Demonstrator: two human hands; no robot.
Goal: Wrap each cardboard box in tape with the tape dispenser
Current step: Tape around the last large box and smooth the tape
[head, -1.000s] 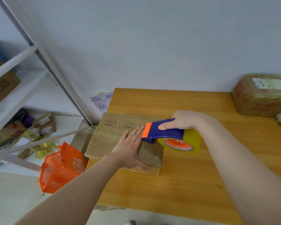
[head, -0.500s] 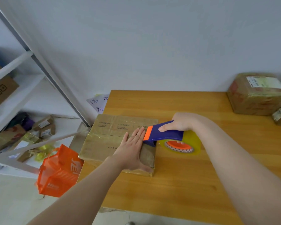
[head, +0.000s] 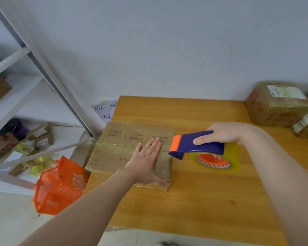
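Two hands work at the table (head: 185,201): the left hand (head: 146,162) still presses flat, fingers straight, on the box (head: 117,150) beneath it. Just right of it, the right hand (head: 224,134) grips the tape dispenser (head: 197,146), which has now drawn clear of the box's right edge.

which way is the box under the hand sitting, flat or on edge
Flat. The cardboard box lies broad face down on the table, its printed top facing up, with the left hand flat on it.
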